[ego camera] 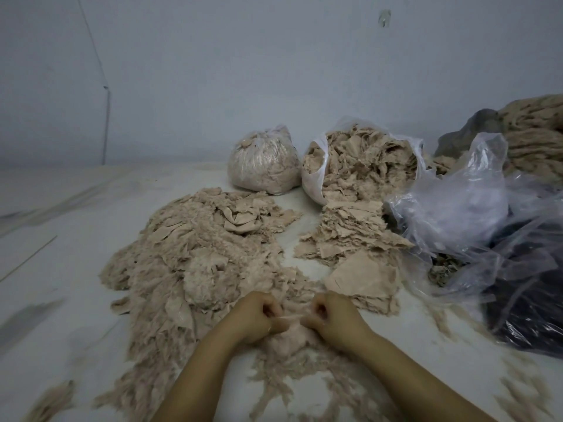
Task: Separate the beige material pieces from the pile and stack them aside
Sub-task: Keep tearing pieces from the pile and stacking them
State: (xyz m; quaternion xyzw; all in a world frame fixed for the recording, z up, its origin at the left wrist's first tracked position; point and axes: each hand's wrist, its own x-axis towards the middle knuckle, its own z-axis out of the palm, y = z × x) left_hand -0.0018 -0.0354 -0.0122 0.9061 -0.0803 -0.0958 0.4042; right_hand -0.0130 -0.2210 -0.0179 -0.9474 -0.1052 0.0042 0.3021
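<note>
The fingers of the left hand (pixel 256 315) and the right hand (pixel 330 315) are curled and pinch one thin beige piece (pixel 288 325) between them, the fists close together near the front edge of the floor sheet (pixel 76 239), most likely so the piece can be pulled apart or freed from the fluff clinging to it. It sits at the near end of the loose pile (pixel 195 257), which spreads away to the left. Just right of the pile, across a narrow bare strip, lies the flat stack (pixel 350 239) of sorted pieces, probably where this one goes. Behind the stack an open bag (pixel 365 166) spills more pieces onto it, with a tied bag (pixel 265 166) beside it. Crumpled clear plastic (pixel 457 202) crowds the stack's right side and could get in the way of laying pieces down.
</note>
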